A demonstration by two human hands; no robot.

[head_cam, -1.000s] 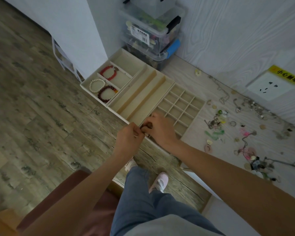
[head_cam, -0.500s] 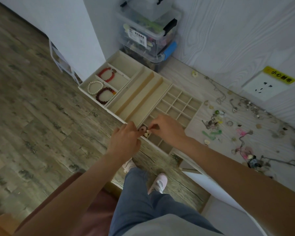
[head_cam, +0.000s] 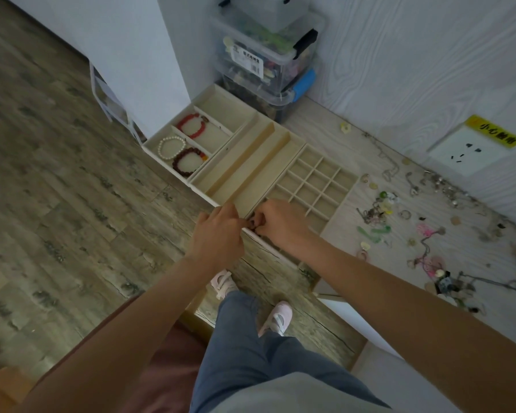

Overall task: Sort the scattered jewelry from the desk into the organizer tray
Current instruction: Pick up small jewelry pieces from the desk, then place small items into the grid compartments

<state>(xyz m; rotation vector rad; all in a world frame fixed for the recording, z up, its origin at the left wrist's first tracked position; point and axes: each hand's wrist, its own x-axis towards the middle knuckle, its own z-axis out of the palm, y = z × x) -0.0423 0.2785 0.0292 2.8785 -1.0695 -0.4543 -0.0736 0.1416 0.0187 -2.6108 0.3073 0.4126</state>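
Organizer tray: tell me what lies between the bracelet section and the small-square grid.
In the head view, three long narrow compartments, all bare, lie between the bracelet section and the grid of the organizer tray.

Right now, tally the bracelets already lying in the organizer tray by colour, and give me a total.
Bright red bracelet: 1
White pearl bracelet: 1
Dark red bracelet: 1
Total: 3, all in the left section of the organizer tray.
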